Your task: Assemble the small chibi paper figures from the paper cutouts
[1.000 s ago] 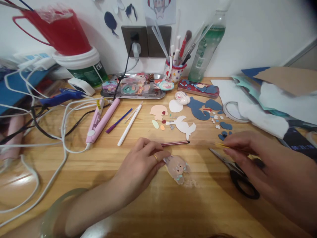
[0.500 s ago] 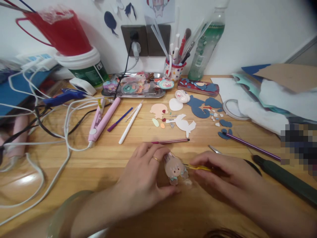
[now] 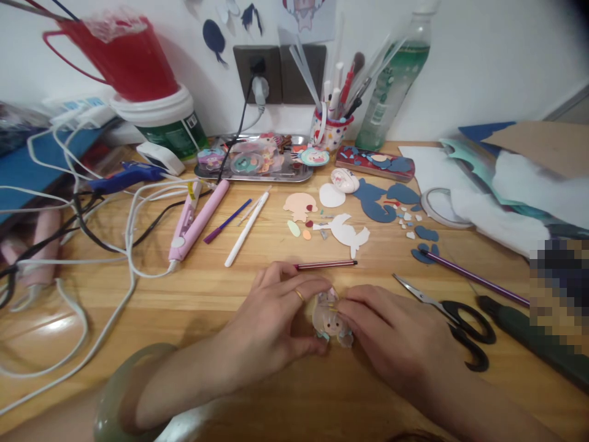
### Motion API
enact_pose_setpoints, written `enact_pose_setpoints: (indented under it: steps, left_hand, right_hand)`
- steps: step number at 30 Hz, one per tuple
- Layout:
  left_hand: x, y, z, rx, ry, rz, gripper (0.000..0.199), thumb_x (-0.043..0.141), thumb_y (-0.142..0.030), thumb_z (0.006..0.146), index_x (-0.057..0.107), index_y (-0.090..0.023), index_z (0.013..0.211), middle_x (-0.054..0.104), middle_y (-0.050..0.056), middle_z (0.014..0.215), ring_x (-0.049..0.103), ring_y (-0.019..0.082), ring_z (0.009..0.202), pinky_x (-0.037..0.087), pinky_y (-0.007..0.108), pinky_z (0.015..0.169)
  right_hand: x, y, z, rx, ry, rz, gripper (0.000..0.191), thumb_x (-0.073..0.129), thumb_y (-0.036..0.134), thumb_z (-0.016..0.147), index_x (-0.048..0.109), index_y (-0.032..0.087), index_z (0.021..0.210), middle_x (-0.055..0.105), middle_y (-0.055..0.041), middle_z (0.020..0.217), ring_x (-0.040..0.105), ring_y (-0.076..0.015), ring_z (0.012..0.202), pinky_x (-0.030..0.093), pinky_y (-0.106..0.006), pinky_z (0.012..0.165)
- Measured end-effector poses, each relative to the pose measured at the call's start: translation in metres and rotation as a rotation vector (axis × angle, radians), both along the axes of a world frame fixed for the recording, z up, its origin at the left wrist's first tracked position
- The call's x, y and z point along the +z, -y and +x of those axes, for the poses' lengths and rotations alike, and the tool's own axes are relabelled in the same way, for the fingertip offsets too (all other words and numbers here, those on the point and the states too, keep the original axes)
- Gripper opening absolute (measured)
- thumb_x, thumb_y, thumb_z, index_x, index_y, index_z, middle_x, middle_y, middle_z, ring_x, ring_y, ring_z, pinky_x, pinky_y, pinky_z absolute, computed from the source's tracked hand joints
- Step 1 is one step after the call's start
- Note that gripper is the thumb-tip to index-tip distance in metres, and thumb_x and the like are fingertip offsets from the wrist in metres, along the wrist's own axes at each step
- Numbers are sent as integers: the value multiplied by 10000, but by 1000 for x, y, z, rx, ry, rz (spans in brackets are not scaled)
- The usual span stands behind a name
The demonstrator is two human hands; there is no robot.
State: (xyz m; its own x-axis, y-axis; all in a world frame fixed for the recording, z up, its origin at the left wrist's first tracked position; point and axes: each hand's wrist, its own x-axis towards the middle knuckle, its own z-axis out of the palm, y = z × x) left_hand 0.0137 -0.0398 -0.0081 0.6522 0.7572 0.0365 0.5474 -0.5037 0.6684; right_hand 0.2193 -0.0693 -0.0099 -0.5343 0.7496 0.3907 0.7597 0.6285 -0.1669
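Note:
A small cartoon figure [image 3: 329,324] with a clear glossy edge lies near the middle front of the table, its face upward. My left hand [image 3: 271,316] holds it at the left, index finger along its top edge and thumb at its lower edge. My right hand [image 3: 391,331] is closed over its right side, pinching thin yellow tweezers [image 3: 332,309], mostly hidden by the fingers. Their tip end lies over the figure's upper part. Just behind the hands is a dark red pen [image 3: 326,265]. Scissors [image 3: 442,304] with black handles lie right of my right hand.
Paper cutouts [image 3: 347,233] lie behind the hands. Farther left are a white pen [image 3: 247,230], a pink hair straightener [image 3: 197,224] and tangled white cables [image 3: 131,264]. A metal tray [image 3: 276,178], pen cup [image 3: 330,132] and bottle [image 3: 391,92] line the wall. A dark green tool [image 3: 529,337] lies right.
My right hand has moved left, bringing the tweezers from the figure's right side onto its upper part. The scissors, mostly covered before, now show. The whole view has shifted slightly.

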Motion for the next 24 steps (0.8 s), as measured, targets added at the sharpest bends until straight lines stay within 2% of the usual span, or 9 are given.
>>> enact_pose_setpoints:
  steps: [5, 12, 24]
  left_hand:
    - [-2, -4, 1, 3, 2, 30, 610, 714, -393, 674, 464, -224, 1204, 519, 33, 1235, 333, 245, 1143, 307, 404, 969]
    - [-4, -5, 0, 7, 3, 63, 601, 710, -453, 653, 502, -235, 1173, 555, 24, 1197, 367, 258, 1103, 327, 418, 935]
    - [-6, -2, -1, 9, -1, 92, 600, 705, -441, 666, 487, -229, 1182, 558, 19, 1187, 359, 242, 1107, 325, 402, 940]
  right_hand:
    - [-2, 2, 2, 13, 85, 68, 208, 433, 104, 839, 585, 184, 955, 638, -31, 911, 570, -162, 753, 377, -276, 599]
    - [-1, 5, -2, 75, 104, 138, 194, 436, 101, 847, 595, 153, 946, 656, -56, 885, 586, -172, 756, 398, -288, 622]
    - [-6, 5, -2, 96, 66, 149, 175, 476, 95, 833, 599, 132, 951, 655, -65, 889, 570, -173, 766, 400, -291, 639]
